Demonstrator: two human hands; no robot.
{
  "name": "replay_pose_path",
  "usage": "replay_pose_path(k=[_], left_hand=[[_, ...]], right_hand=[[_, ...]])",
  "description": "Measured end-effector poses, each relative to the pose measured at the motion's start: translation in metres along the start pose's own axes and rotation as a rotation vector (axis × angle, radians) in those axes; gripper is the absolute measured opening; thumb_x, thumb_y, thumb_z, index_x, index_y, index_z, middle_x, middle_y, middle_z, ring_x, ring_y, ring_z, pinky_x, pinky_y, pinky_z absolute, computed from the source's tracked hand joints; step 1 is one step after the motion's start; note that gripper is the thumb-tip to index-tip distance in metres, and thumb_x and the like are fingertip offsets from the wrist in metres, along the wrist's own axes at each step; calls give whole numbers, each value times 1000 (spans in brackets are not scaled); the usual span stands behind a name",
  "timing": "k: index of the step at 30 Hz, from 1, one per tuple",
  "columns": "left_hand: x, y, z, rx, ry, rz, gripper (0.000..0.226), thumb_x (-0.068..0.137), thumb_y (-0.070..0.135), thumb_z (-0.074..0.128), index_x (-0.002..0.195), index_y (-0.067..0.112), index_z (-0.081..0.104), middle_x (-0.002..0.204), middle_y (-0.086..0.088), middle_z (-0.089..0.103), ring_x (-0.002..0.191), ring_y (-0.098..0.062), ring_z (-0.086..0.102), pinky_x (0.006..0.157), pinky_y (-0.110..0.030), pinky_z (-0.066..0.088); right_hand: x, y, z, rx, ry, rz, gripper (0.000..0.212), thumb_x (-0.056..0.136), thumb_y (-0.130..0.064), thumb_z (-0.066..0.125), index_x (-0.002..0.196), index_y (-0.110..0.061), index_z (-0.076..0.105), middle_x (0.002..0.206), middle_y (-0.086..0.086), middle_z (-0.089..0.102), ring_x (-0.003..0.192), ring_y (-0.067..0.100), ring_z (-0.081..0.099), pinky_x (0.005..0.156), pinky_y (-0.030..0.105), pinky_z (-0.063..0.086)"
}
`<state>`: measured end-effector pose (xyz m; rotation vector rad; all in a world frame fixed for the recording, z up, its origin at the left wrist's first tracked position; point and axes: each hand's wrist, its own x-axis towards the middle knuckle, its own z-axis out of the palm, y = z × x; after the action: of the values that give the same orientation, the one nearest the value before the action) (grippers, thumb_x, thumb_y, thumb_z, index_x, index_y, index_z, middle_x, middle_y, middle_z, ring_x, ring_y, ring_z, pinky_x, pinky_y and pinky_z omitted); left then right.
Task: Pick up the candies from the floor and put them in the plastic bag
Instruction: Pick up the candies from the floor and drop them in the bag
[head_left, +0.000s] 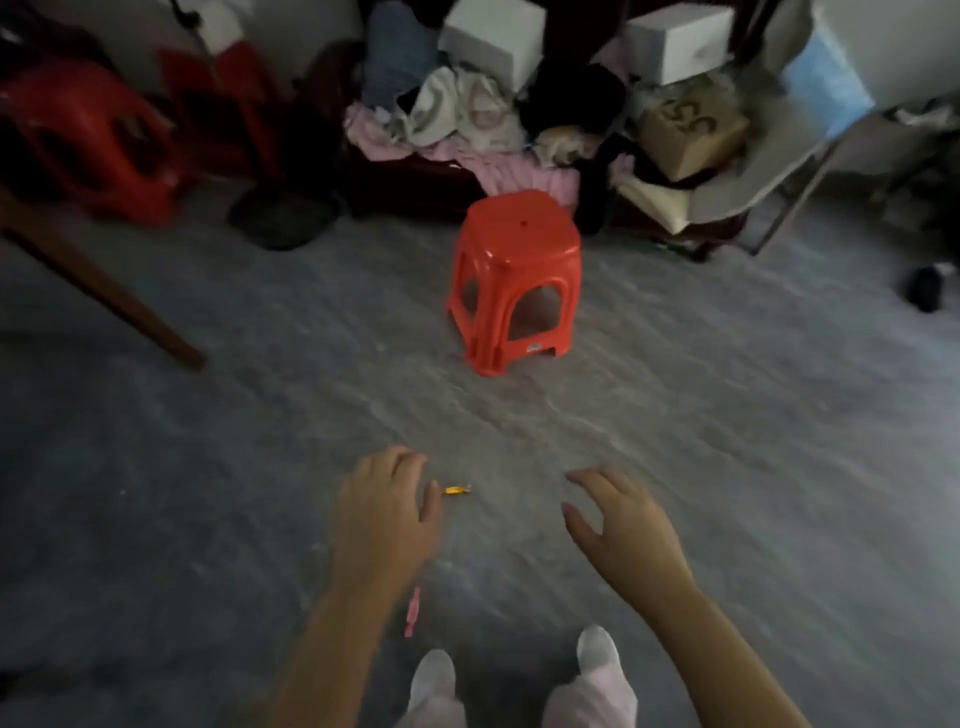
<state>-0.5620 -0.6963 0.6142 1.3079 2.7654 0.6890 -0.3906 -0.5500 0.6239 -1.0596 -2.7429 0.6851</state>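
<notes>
A small yellow-wrapped candy (456, 489) lies on the grey floor (727, 441), just right of my left hand's thumb. A pink-wrapped candy (412, 611) lies nearer to me, beside my left forearm and in front of my feet. My left hand (382, 512) hovers over the floor with its fingers apart and nothing in it. Further right, my right hand (621, 525) is also spread and holds nothing. No plastic bag is in view.
A red plastic stool (514, 280) stands on the floor ahead. More red stools (88, 140) stand at the far left, beside a slanted wooden leg (104, 291). Piled clothes (457, 119), white boxes and a cardboard box (691, 135) fill the back.
</notes>
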Motion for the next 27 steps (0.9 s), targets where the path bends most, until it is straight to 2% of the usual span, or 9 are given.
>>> replay_pose_path(k=[3, 7, 10, 15, 19, 23, 27], left_hand=[[-7, 9, 5, 60, 71, -210, 37, 73, 29, 42, 84, 4, 66, 81, -17, 66, 70, -34, 62, 63, -36, 49], [-37, 33, 26, 73, 195, -558, 37, 73, 29, 42, 86, 3, 66, 83, -19, 66, 69, -37, 60, 63, -40, 51], [-55, 46, 47, 81, 206, -700, 38, 73, 29, 43, 88, 2, 66, 85, -19, 66, 71, -38, 61, 63, -42, 50], [-61, 50, 66, 104, 253, -794, 35, 73, 27, 44, 87, 2, 65, 84, -17, 66, 69, -35, 60, 63, -40, 51], [-53, 24, 90, 83, 301, -870, 33, 74, 26, 44, 85, 4, 65, 84, -15, 67, 71, -34, 61, 64, -38, 50], [-45, -19, 138, 69, 328, -981, 34, 73, 27, 42, 83, 4, 65, 81, -15, 66, 68, -34, 61, 61, -38, 50], [-50, -66, 210, 54, 373, -1068, 38, 73, 29, 42, 87, 3, 65, 84, -16, 67, 72, -34, 62, 66, -40, 51]], right_hand=[[44, 12, 1, 22, -154, -135, 32, 83, -27, 57, 112, -13, 59, 115, 9, 62, 108, 29, 55, 90, 38, 44], [81, 32, 5, 5, -264, -390, 40, 76, -36, 46, 100, -11, 64, 98, 11, 67, 92, 31, 62, 82, 36, 49], [98, 46, 12, -11, -318, -483, 45, 74, -39, 40, 98, -10, 64, 95, 11, 68, 89, 30, 64, 81, 37, 49], [120, 54, 41, -39, -404, -557, 38, 76, -35, 47, 99, -10, 65, 94, 12, 68, 89, 31, 63, 82, 35, 47], [137, 46, 80, -32, -435, -599, 33, 74, -27, 54, 99, -9, 65, 95, 11, 68, 90, 31, 63, 82, 34, 46], [165, 38, 147, -35, -458, -727, 34, 75, -31, 51, 97, -10, 65, 87, 9, 69, 80, 29, 65, 74, 29, 49], [197, 54, 236, -51, -528, -791, 30, 72, -24, 58, 96, -8, 65, 83, 12, 68, 73, 32, 64, 68, 36, 51]])
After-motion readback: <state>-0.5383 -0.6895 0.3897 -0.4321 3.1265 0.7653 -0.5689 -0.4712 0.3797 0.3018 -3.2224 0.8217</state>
